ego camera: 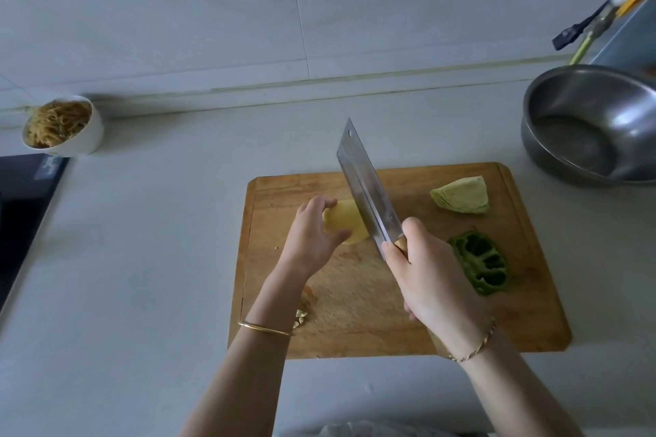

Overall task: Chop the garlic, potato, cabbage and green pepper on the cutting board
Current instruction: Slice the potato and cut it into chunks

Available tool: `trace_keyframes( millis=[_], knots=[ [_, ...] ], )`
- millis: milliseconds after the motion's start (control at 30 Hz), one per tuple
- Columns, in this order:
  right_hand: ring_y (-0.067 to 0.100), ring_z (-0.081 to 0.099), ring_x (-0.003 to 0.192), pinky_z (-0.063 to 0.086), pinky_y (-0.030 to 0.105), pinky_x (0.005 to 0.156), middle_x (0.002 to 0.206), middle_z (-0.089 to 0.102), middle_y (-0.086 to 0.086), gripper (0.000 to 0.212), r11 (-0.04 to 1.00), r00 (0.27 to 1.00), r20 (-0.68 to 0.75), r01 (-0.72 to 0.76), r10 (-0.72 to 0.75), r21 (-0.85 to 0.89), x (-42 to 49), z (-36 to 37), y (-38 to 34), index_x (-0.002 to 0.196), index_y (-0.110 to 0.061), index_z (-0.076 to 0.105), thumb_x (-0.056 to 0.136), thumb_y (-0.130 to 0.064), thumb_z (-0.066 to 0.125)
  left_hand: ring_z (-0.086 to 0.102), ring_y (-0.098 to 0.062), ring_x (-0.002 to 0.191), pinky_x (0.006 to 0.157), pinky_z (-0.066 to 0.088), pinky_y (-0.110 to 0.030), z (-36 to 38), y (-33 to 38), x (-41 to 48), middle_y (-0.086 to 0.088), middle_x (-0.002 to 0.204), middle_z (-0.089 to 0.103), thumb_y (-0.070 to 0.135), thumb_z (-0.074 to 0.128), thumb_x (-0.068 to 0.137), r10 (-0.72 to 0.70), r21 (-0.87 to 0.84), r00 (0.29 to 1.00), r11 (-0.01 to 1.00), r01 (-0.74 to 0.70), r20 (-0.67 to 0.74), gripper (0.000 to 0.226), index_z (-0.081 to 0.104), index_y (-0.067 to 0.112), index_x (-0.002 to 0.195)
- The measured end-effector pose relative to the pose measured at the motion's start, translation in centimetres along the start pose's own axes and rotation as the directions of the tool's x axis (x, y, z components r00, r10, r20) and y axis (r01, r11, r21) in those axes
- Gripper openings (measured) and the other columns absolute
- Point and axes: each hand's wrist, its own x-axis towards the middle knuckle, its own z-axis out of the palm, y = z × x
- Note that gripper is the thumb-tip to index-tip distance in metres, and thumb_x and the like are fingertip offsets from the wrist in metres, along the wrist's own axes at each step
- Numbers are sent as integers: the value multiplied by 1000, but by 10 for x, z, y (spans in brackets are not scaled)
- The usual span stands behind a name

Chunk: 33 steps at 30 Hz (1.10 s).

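Left hand [312, 234] curls fingers and thumb around the peeled potato [342, 222] near the middle of the cutting board [390, 330]. Right hand [429, 277] grips the handle of a cleaver [365, 184], its blade at the potato's right side. A cabbage wedge [461, 195] lies far right, the green pepper [481, 262] nearer, cut side up, and chopped garlic [301, 316] by the left wrist. The board rests on the table [142, 259].

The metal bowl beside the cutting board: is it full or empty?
Empty, as far as shows: the metal bowl has a bare, shiny inside with nothing in it; its right edge runs out of frame.
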Motion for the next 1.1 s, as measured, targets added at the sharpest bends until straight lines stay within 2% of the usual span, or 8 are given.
trace_keyframes(
  millis=[100,233,400,567,733,867,1000,1100],
  knots=[
    [7,47,43,45,23,39,66,52,-3,21,1000,1000,9,-10,10,-3,1,-1,2,84,-18,36,98,-31,43,52,-21,113,97,44,-35,0,1,0,-5,132,48,22,74,81,4,23,1000,1000,-4,-5,57,47,16,130],
    [7,47,44,44,21,39,67,52,-3,20,1000,999,30,-20,20,-5,2,-2,3,85,-17,36,99,-31,43,52,-20,112,95,43,-32,-1,3,1,-5,133,48,22,75,80,0,55,1000,998,0,-4,58,47,17,130],
    [9,48,42,47,27,41,64,52,-1,23,999,999,41,-15,17,-43,3,-3,-1,82,-18,35,99,-31,42,52,-21,109,90,41,-30,-3,5,3,-5,130,50,25,78,76,11,131,1000,991,-11,1,58,49,17,126],
    [6,46,41,38,16,33,65,50,-5,24,997,996,90,-3,11,-81,11,-2,-6,79,-22,31,100,-30,40,52,-19,103,84,41,-27,-6,0,5,-4,122,55,27,79,75,56,158,998,986,-55,-3,54,52,16,120],
    [7,47,46,45,24,40,66,46,-6,16,998,995,98,-8,14,-65,27,8,-12,88,-18,36,101,-27,40,53,-19,103,85,45,-31,-6,-1,7,-4,120,57,27,79,75,66,151,998,986,-63,-14,53,53,15,119],
    [2,44,50,31,14,42,64,43,-11,12,990,997,83,3,9,-143,15,14,-9,94,-19,37,100,-28,42,54,-20,105,90,48,-37,-7,-4,9,-3,119,58,26,81,73,43,127,999,991,-43,2,54,54,17,118],
    [2,42,47,26,16,38,63,44,-9,11,987,994,105,-8,26,-161,19,20,-7,95,-19,37,100,-28,41,56,-19,103,90,49,-39,-7,-5,9,-2,118,58,25,81,72,52,110,999,993,-50,-10,53,55,17,118],
    [9,54,54,40,22,42,70,54,-3,7,993,991,117,-49,62,-109,32,32,-3,100,-16,41,100,-23,42,56,-18,101,88,50,-39,-6,-5,9,0,116,58,24,81,71,52,101,999,994,-51,-14,52,55,17,116]
  ],
)
